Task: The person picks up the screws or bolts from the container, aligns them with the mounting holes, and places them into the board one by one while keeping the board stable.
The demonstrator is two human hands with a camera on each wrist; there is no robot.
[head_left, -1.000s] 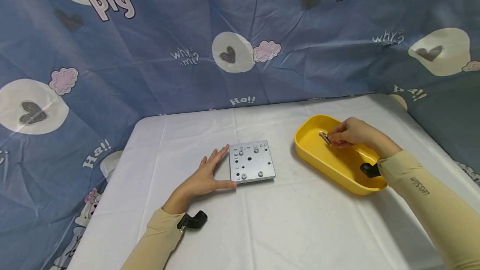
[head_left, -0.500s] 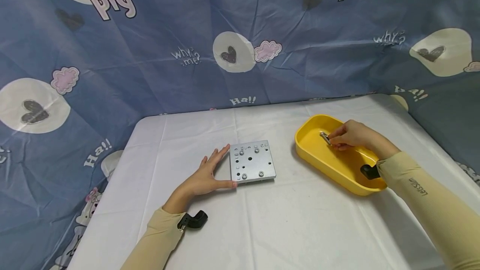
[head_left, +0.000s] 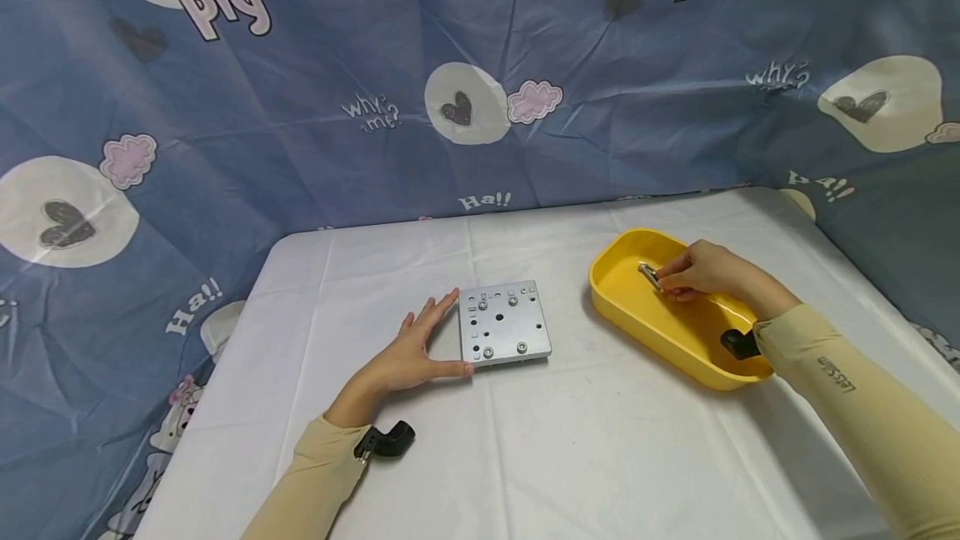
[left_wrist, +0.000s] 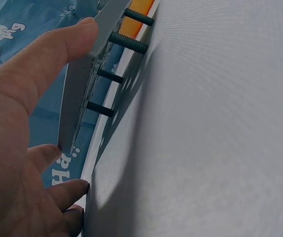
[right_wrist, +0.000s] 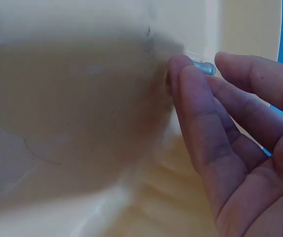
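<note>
In the head view my left hand [head_left: 401, 361] spreads beside a square silver metal plate [head_left: 517, 327]. Its thumb touches the near left corner and its index finger the far left corner. Several bolt heads show on the plate's top. Dark threaded bolt shanks [left_wrist: 128, 43] stick out of its underside in the left wrist view, holding the plate up off the cloth. Inside a yellow tray [head_left: 652, 340], my right hand [head_left: 701, 269] pinches a small silver bolt [head_left: 650, 276] at its fingertips. In the right wrist view fingers hide most of the bolt [right_wrist: 205, 67].
A white cloth [head_left: 570, 448] covers the table under the plate and tray. Behind stands a blue printed curtain [head_left: 315, 140]. The tray's raised wall surrounds the right hand's fingers. Black wrist cameras sit on both beige-sleeved arms.
The right hand has lowered very slightly within the tray, its fingertips still at the bolt. The left hand and the plate stay where they were.
</note>
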